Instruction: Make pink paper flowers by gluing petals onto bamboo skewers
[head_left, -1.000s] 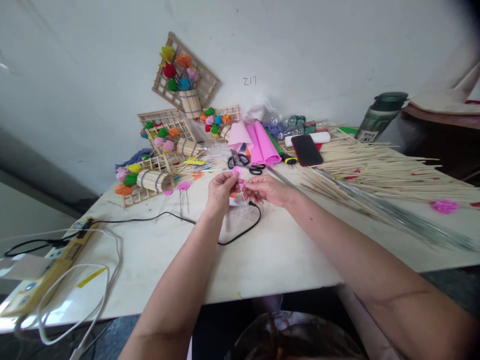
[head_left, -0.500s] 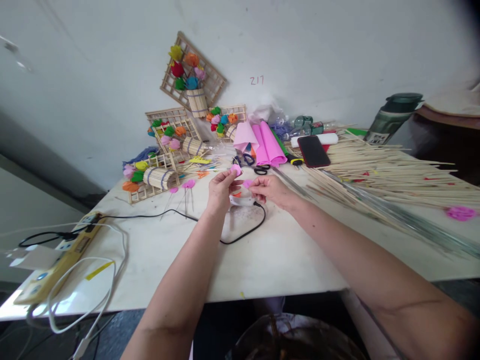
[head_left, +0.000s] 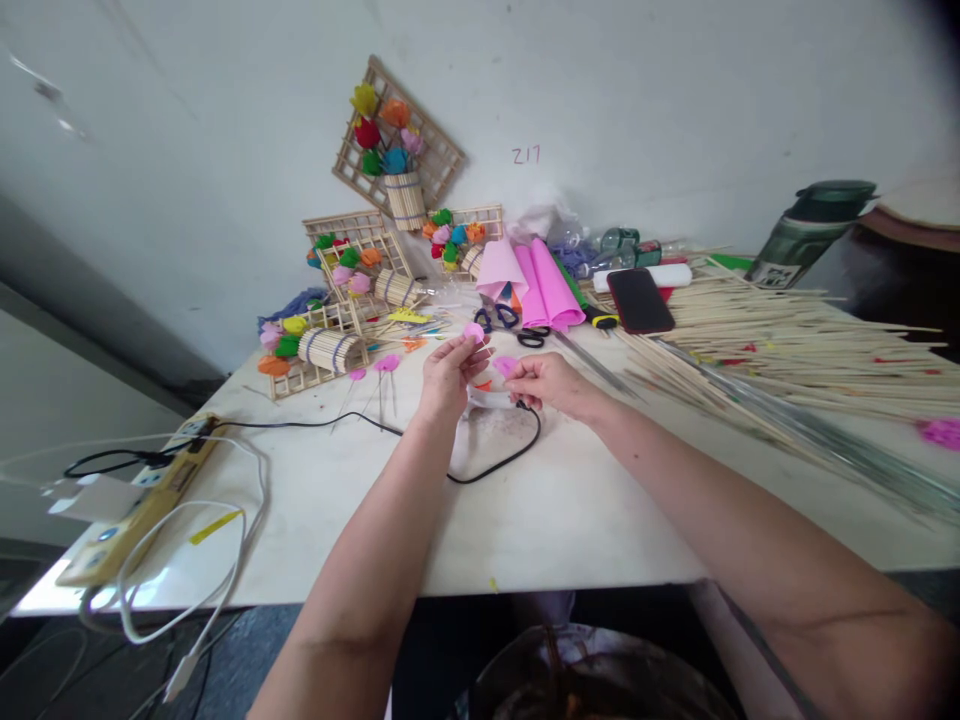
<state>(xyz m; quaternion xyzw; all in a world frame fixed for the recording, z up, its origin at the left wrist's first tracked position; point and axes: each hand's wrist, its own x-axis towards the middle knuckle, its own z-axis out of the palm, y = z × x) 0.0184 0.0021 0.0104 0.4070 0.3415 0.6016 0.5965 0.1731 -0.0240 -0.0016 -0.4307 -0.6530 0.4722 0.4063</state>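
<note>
My left hand (head_left: 448, 376) is closed, pinching a small pink paper flower piece (head_left: 473, 331) that points up from its fingertips. Just to the right, my right hand (head_left: 553, 384) holds a pink paper petal (head_left: 504, 366) between thumb and fingers. A narrow gap separates the petal from the left hand. Under both hands lies a white corded tool (head_left: 491, 399) with an orange part, partly hidden; its black cord (head_left: 495, 470) loops on the table. Left of my hands, a few pink paper pieces on thin stems (head_left: 386, 364) rest on the table.
Bamboo lattice frames with paper flowers (head_left: 330, 350) stand at the back left. Scissors (head_left: 533, 338), pink paper rolls (head_left: 546, 285) and a phone (head_left: 640, 301) lie behind my hands. Thin sticks (head_left: 795, 335) spread rightward near a dark bottle (head_left: 810, 235). A power strip (head_left: 142, 520) sits left.
The whole view has shifted slightly, with things appearing further right. My right hand has drawn a little away from the left, and more of its petal shows.
</note>
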